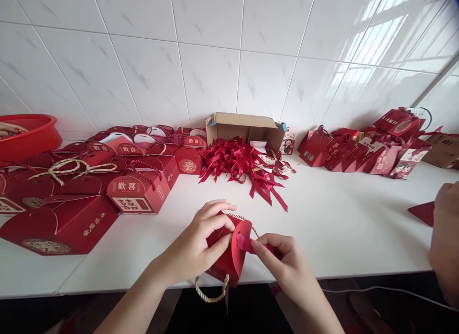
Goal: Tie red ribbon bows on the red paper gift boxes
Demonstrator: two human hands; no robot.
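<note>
"Where does the ribbon [245,243] lie?"

"Just left of the right hand [277,257], running from its fingertips to the rounded flap [239,264] of the red box [221,267]. Whether its tip passes through the flap, I can't tell."

"And the long axes?"

"The ribbon's visible stretch points leftward from the right hand, while the flap's length runs away from the person, so the two roughly cross."

"Which hand is nearer the ribbon?"

"The right: its thumb and forefinger pinch it, with the other fingers curled behind. The left hand [202,243] is on the box's other side, gripping it, thumb and fingertips close to the flap."

"How do the arms come in?"

"Both reach from the near edge, angled inward, so the hands nearly face each other across the flap."

"What surrounds them?"

"A rope handle [211,296] loops below the left hand, at the front of the tabletop [330,219]. Beyond both hands is a pile of ribbons [233,159] before a cardboard carton [245,119]. Made-up boxes [134,193] crowd the left hand's far left. Another person's hand [446,209] is well right of the right hand."
</note>
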